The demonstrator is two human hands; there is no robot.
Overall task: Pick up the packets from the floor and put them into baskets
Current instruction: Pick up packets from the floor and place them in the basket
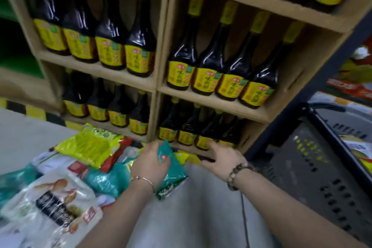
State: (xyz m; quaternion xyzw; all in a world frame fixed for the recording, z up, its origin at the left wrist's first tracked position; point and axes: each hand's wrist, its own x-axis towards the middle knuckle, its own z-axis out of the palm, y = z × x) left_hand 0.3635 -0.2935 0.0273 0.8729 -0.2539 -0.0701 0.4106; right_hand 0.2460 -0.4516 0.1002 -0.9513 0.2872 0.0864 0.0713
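A teal packet (173, 169) is gripped by the left hand (151, 165), whose fingers are curled over its upper part so that it is tilted up out of the heap; whether its lower end is off the floor (30, 133) cannot be told. The right hand (223, 159) is held low before the bottom shelf with fingers spread and nothing in it. It is judged to be kept free for a second packet. Whether it touches the yellow packet (188, 157) beneath it cannot be told. The dark basket (322, 177) is stood just to the right, within an arm's swing of the heap, which suits a short carry

One packet is held. At least seven more are counted on the floor:
- the yellow packet
- a yellow-green packet (90, 145)
- a white mushroom packet (54, 207)
- two further teal ones
- a red one
- a plain white one

The overlaps prevent an exact count. One basket is seen for certain. Printed packs are visible beyond its far rim, but whether they lie in a second basket cannot be told

In the shelf unit (163, 36), dark bottles (141, 46) with yellow labels are ranged four to a front row in four compartments, sixteen in all. Larger ones at the top right are cut off by the frame
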